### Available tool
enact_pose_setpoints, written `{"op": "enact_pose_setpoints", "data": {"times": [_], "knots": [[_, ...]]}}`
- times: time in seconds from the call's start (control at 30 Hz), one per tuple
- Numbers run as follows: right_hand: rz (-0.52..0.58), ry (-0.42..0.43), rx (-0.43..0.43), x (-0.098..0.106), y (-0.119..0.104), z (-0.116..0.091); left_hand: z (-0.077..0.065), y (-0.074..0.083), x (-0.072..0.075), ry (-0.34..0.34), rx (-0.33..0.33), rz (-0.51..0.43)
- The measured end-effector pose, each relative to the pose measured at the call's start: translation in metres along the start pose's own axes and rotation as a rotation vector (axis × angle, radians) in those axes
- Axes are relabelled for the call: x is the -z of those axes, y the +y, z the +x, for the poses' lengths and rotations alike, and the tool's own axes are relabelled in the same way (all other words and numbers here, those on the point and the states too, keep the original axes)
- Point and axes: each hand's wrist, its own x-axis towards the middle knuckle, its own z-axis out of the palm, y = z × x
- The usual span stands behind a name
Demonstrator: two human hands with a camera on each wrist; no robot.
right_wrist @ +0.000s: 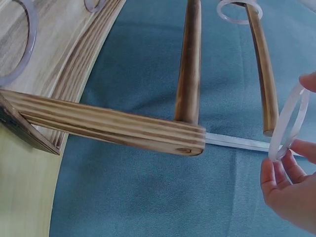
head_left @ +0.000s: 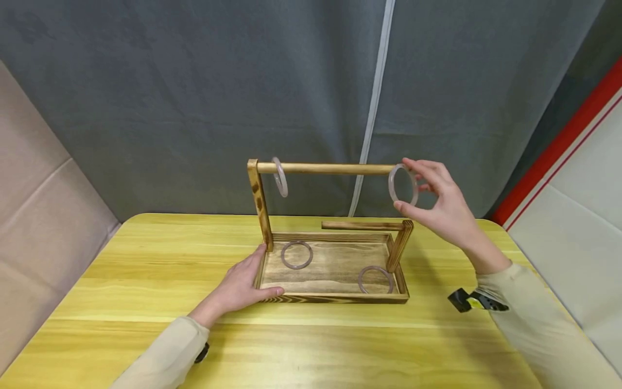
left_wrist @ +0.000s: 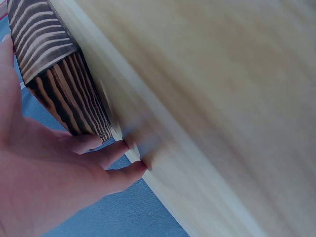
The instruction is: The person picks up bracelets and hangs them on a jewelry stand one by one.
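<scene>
My right hand (head_left: 444, 202) pinches a pale translucent bangle (head_left: 391, 186) between thumb and fingers. In the right wrist view, that bangle (right_wrist: 281, 131) is upright beside the free end of the upper wooden bar (right_wrist: 266, 98). A second bangle (head_left: 284, 187) hangs near the left post on the same bar. My left hand (head_left: 239, 281) rests against the left end of the wooden tray (head_left: 335, 298), its thumb along the front edge. Fairly straight left fingers touch the tray's corner (left_wrist: 69, 94) in the left wrist view. Two more bangles lie in the tray, one back left (head_left: 297, 268), another front right (head_left: 376, 267).
A shorter, lower bar (head_left: 359, 226) extends left from the right post (head_left: 400, 246). The stand sits on a yellow wood-grain table (head_left: 316, 346). Behind is a grey curtain (head_left: 194, 108) with a pale vertical strip; light panels flank the table.
</scene>
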Motion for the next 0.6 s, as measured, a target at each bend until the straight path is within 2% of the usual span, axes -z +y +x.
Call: {"op": "enact_pose_setpoints", "data": {"times": [0.37, 0.6], "knots": [[0.085, -0.052, -0.051, -0.007, 0.006, 0.013, 0.000, 0.001, 0.001, -0.003, 0.009, -0.013], [0.126, -0.087, -0.026, -0.014, 0.011, 0.018, 0.000, 0.001, 0.001, -0.004, 0.013, -0.015]]}}
